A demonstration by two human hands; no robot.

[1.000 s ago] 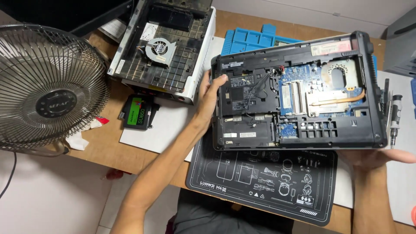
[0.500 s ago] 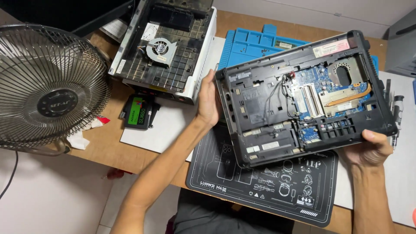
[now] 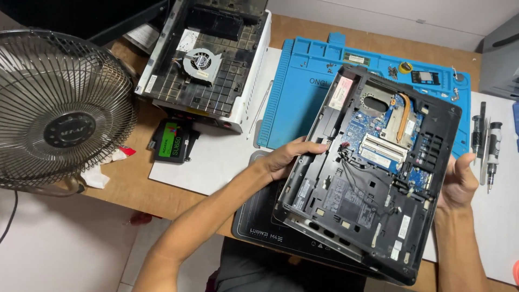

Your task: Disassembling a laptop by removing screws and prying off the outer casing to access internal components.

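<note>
Item: opened laptop base (image 3: 373,178), black, bottom cover off, blue circuit board, copper heat pipe and loose wires exposed. Held tilted above the black mat (image 3: 259,221) and blue mat (image 3: 303,86) on the table (image 3: 124,181). Judged rigid, moderately heavy, fragile inside; best gripped by the outer edges. Left hand (image 3: 284,159) is curled on the left edge; right hand (image 3: 458,181) is clasped on the right edge.

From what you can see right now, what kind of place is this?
Probably a small electronics repair bench: both hands hold an opened laptop chassis with its board bare, over a blue repair mat with small parts, and screwdrivers lie beside it.
</note>
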